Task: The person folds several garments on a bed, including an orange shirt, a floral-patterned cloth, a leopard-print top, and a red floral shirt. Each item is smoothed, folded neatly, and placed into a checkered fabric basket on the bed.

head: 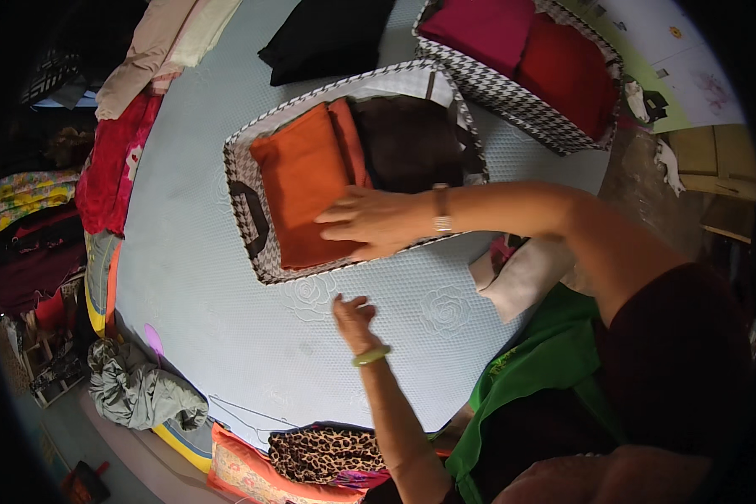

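Observation:
My right hand (368, 222), with a metal-banded watch on the wrist, lies palm down with spread fingers on a folded orange cloth (302, 183). The cloth sits in a houndstooth fabric storage box (244, 189) with a dark handle. Beside it in the box are a narrower orange-red fold (351, 142) and dark brown folded fabric (409, 142). My left hand (355, 318), with a pale green bangle (372, 356) on the wrist, is raised over the light blue quilted bed surface (315, 372), below the box. Its fingers are loosely bent and hold nothing.
A second houndstooth box (510, 104) holds magenta and red cloths. Black folded fabric (327, 41) lies behind the near box. A pale cloth (529, 274) lies near my right elbow. Clothes, a wire hanger (246, 409), a grey crumpled cloth (145, 390) and leopard-print fabric (324, 453) line the edges.

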`<state>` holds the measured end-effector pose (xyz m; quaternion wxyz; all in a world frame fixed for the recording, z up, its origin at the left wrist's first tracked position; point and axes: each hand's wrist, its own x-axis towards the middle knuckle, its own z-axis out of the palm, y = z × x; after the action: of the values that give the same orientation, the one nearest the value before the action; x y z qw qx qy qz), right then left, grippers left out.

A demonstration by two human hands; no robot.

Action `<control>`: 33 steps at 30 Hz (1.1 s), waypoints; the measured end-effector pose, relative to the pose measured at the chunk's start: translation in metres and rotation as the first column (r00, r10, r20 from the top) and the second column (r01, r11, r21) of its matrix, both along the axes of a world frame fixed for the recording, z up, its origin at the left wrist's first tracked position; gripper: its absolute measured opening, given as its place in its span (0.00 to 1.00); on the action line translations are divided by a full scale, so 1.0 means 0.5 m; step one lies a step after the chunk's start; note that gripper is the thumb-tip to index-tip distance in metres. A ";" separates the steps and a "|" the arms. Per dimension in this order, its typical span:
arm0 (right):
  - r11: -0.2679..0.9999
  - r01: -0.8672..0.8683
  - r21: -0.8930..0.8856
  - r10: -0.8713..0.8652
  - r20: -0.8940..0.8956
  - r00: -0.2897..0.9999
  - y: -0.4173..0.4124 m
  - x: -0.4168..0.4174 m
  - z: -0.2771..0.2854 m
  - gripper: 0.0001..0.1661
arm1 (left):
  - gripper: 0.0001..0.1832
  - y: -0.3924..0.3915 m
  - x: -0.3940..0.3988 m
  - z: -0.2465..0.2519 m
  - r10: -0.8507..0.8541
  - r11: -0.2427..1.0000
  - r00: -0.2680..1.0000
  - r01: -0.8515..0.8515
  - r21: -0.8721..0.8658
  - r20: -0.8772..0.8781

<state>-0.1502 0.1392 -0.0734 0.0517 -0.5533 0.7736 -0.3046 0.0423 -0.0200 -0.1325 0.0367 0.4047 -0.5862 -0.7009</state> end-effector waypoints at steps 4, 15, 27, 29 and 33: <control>0.927 0.372 -0.047 -0.373 -0.026 0.927 0.233 0.051 0.064 0.23 | 0.42 0.148 0.000 0.036 -0.139 0.990 0.990 0.139 -0.018 0.006; 0.957 -0.011 0.291 0.075 -0.209 0.975 0.391 0.004 0.032 0.13 | 0.30 0.086 -0.207 -0.026 -0.046 0.947 0.996 0.068 -0.315 0.078; 0.952 0.146 0.268 -0.052 -0.331 0.942 0.497 0.233 0.049 0.05 | 0.24 0.179 -0.199 0.003 -0.416 0.888 0.909 0.400 -0.229 -0.024; 0.945 0.140 0.295 -0.049 -0.296 0.954 0.504 0.252 0.056 0.04 | 0.29 0.195 -0.206 -0.003 -0.434 0.891 0.886 0.394 -0.226 -0.165; 0.930 0.184 0.317 -0.062 -0.357 0.932 0.553 0.232 0.052 0.03 | 0.31 0.217 -0.222 -0.017 -0.426 0.895 0.887 0.384 -0.228 -0.177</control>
<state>-0.0344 0.4157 -0.0477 -0.0063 -0.5296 0.8456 -0.0662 -0.0686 0.0886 -0.1410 -0.0080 0.1864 -0.7131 -0.6758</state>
